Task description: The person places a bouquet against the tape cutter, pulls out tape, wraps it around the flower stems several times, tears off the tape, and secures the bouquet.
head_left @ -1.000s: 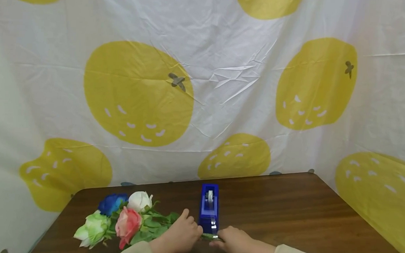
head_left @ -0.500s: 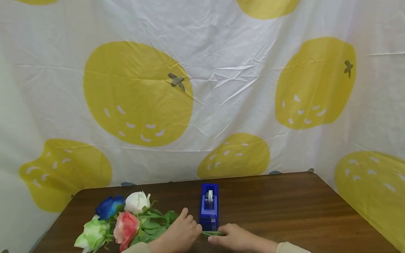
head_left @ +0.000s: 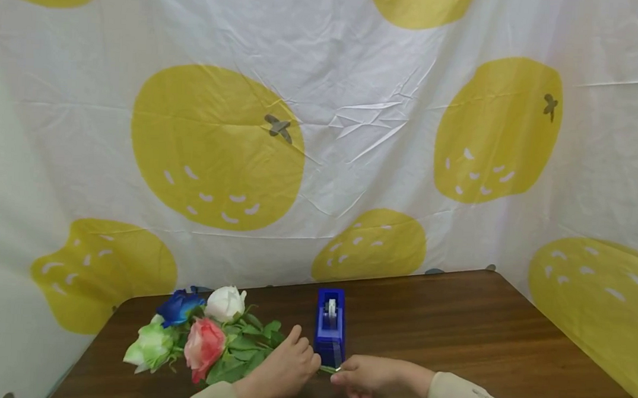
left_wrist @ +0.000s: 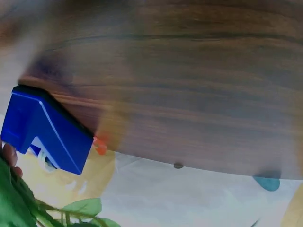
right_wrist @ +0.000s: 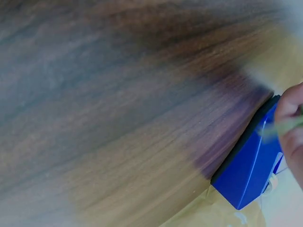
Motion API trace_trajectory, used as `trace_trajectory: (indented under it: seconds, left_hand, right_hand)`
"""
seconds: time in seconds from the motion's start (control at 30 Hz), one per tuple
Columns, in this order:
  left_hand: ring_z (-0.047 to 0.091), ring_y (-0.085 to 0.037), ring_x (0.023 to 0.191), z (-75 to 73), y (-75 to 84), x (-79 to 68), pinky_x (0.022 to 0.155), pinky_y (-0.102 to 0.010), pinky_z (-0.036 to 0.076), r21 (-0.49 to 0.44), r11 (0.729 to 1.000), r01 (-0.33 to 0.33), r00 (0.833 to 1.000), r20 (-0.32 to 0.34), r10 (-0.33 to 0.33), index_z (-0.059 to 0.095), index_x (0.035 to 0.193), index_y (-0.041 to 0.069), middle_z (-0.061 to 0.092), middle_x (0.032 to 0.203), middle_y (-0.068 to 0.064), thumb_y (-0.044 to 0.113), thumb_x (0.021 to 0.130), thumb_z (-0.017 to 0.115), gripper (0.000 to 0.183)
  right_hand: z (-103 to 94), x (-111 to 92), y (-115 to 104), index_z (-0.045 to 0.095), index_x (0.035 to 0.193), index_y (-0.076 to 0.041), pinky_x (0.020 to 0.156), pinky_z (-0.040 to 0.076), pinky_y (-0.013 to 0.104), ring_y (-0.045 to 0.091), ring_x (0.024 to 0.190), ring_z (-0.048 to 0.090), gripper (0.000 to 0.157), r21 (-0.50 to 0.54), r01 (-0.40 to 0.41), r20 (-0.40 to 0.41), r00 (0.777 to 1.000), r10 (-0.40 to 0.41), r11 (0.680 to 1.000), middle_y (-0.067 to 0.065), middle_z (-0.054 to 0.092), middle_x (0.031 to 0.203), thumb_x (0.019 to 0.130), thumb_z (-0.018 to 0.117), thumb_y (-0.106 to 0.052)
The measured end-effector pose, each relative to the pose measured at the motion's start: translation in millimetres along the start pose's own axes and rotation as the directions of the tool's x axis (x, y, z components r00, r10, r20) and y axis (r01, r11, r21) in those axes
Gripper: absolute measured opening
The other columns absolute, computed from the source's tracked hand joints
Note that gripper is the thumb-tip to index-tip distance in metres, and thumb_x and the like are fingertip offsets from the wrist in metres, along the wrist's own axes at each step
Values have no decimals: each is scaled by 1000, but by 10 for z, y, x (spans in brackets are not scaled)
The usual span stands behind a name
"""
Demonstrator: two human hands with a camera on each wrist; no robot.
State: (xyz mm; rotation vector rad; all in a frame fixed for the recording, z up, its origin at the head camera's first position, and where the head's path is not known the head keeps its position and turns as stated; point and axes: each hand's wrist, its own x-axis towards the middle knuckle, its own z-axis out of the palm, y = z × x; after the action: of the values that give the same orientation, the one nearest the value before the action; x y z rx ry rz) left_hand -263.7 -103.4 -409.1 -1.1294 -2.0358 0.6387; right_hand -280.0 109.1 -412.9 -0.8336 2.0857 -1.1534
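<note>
My left hand [head_left: 287,367] grips the stems of a rose bouquet, whose blue rose [head_left: 179,307], white rose [head_left: 226,303], pink rose [head_left: 204,345] and green-white rose [head_left: 151,346] point left. Its leaves [left_wrist: 87,206] show low in the left wrist view. Right of that hand a short length of green stems [head_left: 329,370] shows, and my right hand [head_left: 367,373] pinches their ends. Just behind stands a blue tape dispenser [head_left: 329,342]; a clear strip of tape [head_left: 336,353] runs down its front toward the stems. In the right wrist view my fingers [right_wrist: 293,127] overlap the dispenser [right_wrist: 251,165].
The brown wooden table [head_left: 452,335] reaches back to a white curtain [head_left: 352,182] printed with yellow fruit. The curtain also hangs along both sides. A small orange thing [left_wrist: 100,145] sits by the dispenser's base in the left wrist view.
The rose heads dip slightly, then rise and shift right. My right hand has changed its hold, its fingers now curled lower at the stem ends. The dispenser has stayed in place.
</note>
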Motion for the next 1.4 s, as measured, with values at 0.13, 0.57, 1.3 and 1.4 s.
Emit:
trace_trajectory:
  seconds: [0.13, 0.57, 1.3, 1.4]
  left_hand:
    - [41, -13, 59, 48, 31, -15, 82, -36, 40, 48, 999, 16, 996, -88, -11, 41, 63, 17, 43, 56, 6, 18, 84, 49, 22]
    - [40, -14, 58, 78, 58, -70, 83, -35, 39, 44, 998, 54, 994, -94, -49, 41, 63, 17, 44, 56, 4, 0, 89, 9, 44]
    - [42, -15, 63, 61, 54, -62, 86, -36, 40, 102, 994, 41, 988, -151, -25, 43, 65, 16, 44, 57, 5, -1, 90, 4, 49]
    - [40, -15, 62, 79, 66, -59, 85, -36, 40, 102, 994, 50, 986, -161, -33, 42, 64, 16, 44, 57, 5, 0, 90, 5, 49]
  right_hand:
    - [0, 3, 45, 59, 87, 7, 46, 34, 18, 5, 50, 41, 34, 38, -4, 35, 999, 2, 999, -3, 48, 60, 96, 43, -21]
    - [164, 74, 146, 44, 60, -10, 36, 24, 13, -1, 36, 28, 31, -37, 55, -226, 972, -62, 998, -10, 36, 45, 89, 57, -14]
    - [-71, 48, 127, 48, 66, -18, 51, 32, 18, 3, 51, 34, 27, 388, -178, 135, 982, 135, 905, -8, 42, 61, 93, 49, -17]
    - [-78, 45, 133, 49, 67, -17, 51, 33, 17, 2, 52, 36, 26, 402, -169, 144, 982, 120, 900, -8, 43, 62, 93, 49, -16]
